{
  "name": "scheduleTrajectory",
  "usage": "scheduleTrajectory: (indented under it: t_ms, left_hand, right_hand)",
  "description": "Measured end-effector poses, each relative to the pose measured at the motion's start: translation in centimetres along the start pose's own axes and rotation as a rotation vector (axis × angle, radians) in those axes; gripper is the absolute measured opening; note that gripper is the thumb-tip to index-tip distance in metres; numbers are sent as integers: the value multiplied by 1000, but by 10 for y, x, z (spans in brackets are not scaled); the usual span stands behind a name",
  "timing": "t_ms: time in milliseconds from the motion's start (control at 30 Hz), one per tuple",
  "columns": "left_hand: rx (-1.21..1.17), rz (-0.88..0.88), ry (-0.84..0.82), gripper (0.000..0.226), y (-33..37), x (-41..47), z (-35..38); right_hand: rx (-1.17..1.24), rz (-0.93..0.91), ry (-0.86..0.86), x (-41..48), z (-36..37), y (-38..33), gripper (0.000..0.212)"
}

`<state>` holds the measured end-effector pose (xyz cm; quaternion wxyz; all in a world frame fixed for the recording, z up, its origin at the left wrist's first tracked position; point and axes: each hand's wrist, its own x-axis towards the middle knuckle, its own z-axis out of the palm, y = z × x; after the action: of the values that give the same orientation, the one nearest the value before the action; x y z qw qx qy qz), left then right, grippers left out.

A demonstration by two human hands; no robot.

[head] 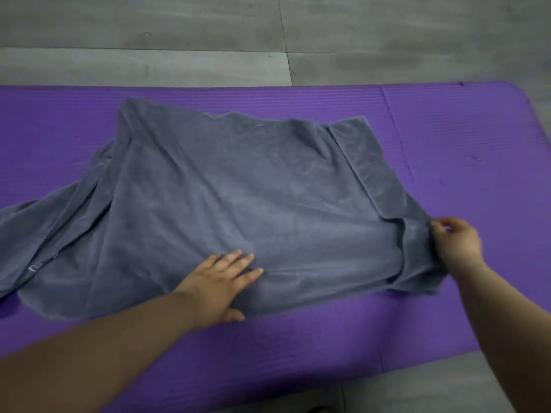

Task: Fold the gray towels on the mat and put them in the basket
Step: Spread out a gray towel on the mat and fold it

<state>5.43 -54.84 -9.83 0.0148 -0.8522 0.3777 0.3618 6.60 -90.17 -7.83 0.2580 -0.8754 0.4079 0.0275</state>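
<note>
A large gray towel point(238, 186) lies spread across the purple mat point(462, 138), doubled over, with a lower layer showing as a strip along its right side. Its left part trails off bunched toward the left edge of the view. My left hand point(222, 281) presses flat on the towel's near edge with fingers straight. My right hand point(456, 242) pinches the towel's near right corner, lifting it slightly off the mat. No basket is in view.
Gray floor tiles point(179, 40) lie beyond the mat's far edge and again at the near right. The mat's right end is bare purple foam, with a rounded far corner.
</note>
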Motion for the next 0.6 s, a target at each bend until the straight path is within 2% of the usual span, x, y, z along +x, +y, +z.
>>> scheduleTrajectory:
  t_ms: [33,100,233,300,400,533,600]
  left_hand:
    - [-50,21,-70,78,12,7,-5]
    - [-72,53,-5,73,22,20,-8]
    - [-22,-106,32,73,5,20,-9]
    - [61,-201,-8,75,-12,12,-5]
    - [117,-257,-52,78,-27,1,3]
    - [142,-276,-101,81,-24,-4,4]
    - [151,-261,-96,83,-22,-3,2]
  right_hand:
    - [-45,4,29,8,-11,4,29]
    - [-100,25,74,16,-22,13,36]
    - [-12,97,100,-3,-4,45,50]
    - [36,238,72,-15,5,68,43]
    - [82,298,-68,-19,7,95,20]
    - [62,341,-106,-16,-1,103,33]
    - [-11,338,-78,-16,-11,96,14]
